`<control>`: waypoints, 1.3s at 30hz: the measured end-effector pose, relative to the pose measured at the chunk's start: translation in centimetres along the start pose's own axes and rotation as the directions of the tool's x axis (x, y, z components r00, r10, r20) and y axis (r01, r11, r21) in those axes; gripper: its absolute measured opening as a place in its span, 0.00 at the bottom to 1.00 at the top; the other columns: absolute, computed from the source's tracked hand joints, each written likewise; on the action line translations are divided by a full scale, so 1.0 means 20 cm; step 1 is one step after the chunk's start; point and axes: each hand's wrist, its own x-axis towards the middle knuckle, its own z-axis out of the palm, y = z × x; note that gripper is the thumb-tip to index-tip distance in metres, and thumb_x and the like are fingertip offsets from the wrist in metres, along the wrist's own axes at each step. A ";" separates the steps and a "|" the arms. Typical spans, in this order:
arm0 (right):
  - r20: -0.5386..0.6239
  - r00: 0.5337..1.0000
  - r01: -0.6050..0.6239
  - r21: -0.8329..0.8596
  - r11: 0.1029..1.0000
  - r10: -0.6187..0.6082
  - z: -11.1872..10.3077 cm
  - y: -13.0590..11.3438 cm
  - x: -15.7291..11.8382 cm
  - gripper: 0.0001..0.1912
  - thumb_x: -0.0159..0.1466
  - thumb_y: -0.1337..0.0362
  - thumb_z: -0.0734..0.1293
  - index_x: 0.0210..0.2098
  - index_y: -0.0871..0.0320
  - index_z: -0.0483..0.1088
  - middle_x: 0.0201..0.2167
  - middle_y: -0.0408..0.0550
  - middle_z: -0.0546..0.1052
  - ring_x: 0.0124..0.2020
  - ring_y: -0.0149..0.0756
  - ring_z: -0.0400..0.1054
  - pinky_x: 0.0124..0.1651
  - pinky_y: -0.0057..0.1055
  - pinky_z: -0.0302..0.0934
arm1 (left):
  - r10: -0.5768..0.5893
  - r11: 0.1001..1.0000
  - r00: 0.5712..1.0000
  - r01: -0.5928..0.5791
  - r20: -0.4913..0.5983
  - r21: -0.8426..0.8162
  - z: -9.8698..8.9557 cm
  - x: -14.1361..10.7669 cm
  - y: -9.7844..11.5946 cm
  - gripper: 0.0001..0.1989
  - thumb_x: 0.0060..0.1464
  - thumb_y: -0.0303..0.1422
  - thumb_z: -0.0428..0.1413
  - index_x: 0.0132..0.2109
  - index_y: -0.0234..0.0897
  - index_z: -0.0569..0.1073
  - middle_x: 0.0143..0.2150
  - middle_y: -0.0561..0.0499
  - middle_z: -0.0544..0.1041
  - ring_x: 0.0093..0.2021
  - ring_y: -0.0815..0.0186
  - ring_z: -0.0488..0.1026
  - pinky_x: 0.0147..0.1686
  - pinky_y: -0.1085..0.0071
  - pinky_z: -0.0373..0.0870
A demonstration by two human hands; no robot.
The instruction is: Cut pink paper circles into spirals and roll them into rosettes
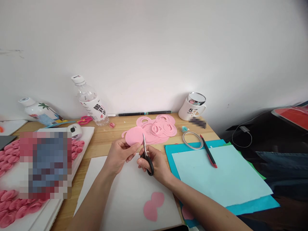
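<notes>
Between the thumb and fingers of my left hand (120, 154) is a pink paper circle (133, 136), held up above the table. My right hand (154, 162) grips a pair of scissors (147, 160) with black handles, its blades pointing up at the circle's right edge. Whether the blades are cutting into the paper I cannot tell. Just behind my hands lies a pile of pink paper rings and offcuts (160, 136). Two pink paper pieces (154, 205) rest on the white sheet (125, 199) below my hands.
At right, a red-and-black pen (209, 152) lies on light blue paper (223, 179), near a tape roll (185, 141) and a white mug (190, 107). Left stand a water bottle (92, 104) and a white board (83, 136) with pink paper roses (29, 208). Markers (144, 113) lie along the wall.
</notes>
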 end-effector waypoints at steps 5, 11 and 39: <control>0.022 1.000 0.001 -0.031 1.000 0.000 0.00 0.02 0.00 0.20 0.46 0.53 0.72 0.29 0.57 0.61 0.16 0.36 0.65 0.15 0.26 0.58 0.18 0.24 0.52 | -0.017 1.000 1.000 0.017 -0.002 -0.008 0.01 0.00 0.00 0.16 0.45 0.36 0.58 0.19 0.34 0.63 0.14 0.57 0.62 0.13 0.78 0.53 0.13 0.78 0.49; 0.021 0.994 0.106 -0.045 0.993 -0.106 -0.02 0.04 0.02 0.21 0.46 0.56 0.74 0.31 0.57 0.61 0.20 0.37 0.65 0.21 0.26 0.58 0.24 0.25 0.53 | -0.014 1.000 0.999 0.013 0.036 0.025 0.01 0.00 0.00 0.14 0.41 0.36 0.61 0.19 0.33 0.65 0.13 0.59 0.59 0.14 0.78 0.52 0.14 0.78 0.48; 0.007 0.998 0.062 -0.007 0.998 -0.062 -0.02 0.01 0.02 0.18 0.47 0.58 0.73 0.30 0.57 0.61 0.18 0.36 0.64 0.18 0.24 0.55 0.21 0.23 0.52 | 0.009 1.000 1.000 -0.009 0.023 -0.015 -0.01 0.00 0.01 0.09 0.43 0.32 0.59 0.23 0.33 0.69 0.14 0.59 0.61 0.14 0.79 0.52 0.14 0.79 0.49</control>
